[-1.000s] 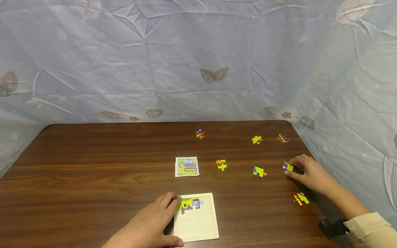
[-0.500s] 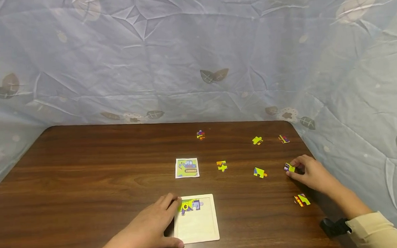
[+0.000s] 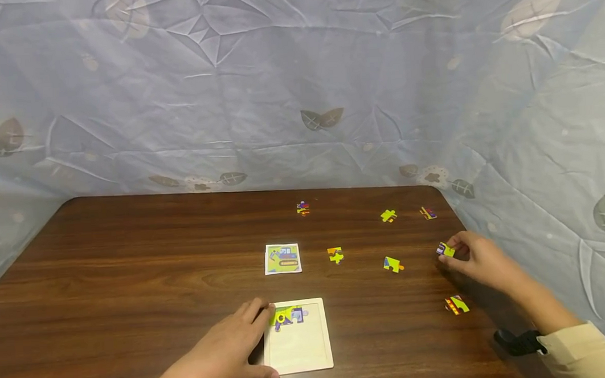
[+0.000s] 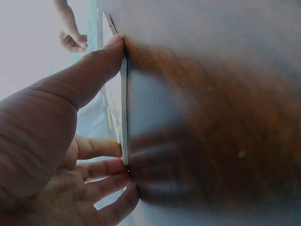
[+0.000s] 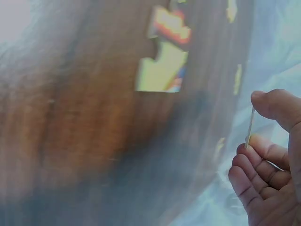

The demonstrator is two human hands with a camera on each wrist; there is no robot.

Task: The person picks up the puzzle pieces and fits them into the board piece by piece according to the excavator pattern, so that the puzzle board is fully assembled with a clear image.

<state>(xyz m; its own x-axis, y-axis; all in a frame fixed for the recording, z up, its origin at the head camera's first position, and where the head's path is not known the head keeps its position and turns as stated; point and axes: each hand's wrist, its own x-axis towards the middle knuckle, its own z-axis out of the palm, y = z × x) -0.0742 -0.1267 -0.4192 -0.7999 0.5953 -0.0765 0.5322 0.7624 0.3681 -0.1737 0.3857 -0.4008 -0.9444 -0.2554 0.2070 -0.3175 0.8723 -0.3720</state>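
A white puzzle tray point(image 3: 300, 349) lies near the table's front edge, with a few joined pieces point(image 3: 287, 316) in its top left corner. My left hand point(image 3: 228, 347) rests flat against the tray's left edge point(image 4: 124, 113), thumb and fingers straight. My right hand point(image 3: 478, 259) pinches a green and purple puzzle piece point(image 3: 445, 250) between thumb and fingers, lifted just off the table at the right; the piece shows edge-on point(image 5: 249, 127) in the right wrist view. A small picture card point(image 3: 283, 259) lies beyond the tray.
Loose pieces lie scattered on the brown table: one point(image 3: 457, 304) near my right forearm, also seen as a piece point(image 5: 164, 56), one point(image 3: 392, 263), one point(image 3: 335, 254), one point(image 3: 302, 208), one point(image 3: 388, 215) and one point(image 3: 428, 212). Blue leaf-print cloth point(image 3: 297, 86) hangs behind and right.
My right hand has lifted the green and purple piece off the table and drawn it slightly right. The left hand has stayed on the tray's edge.
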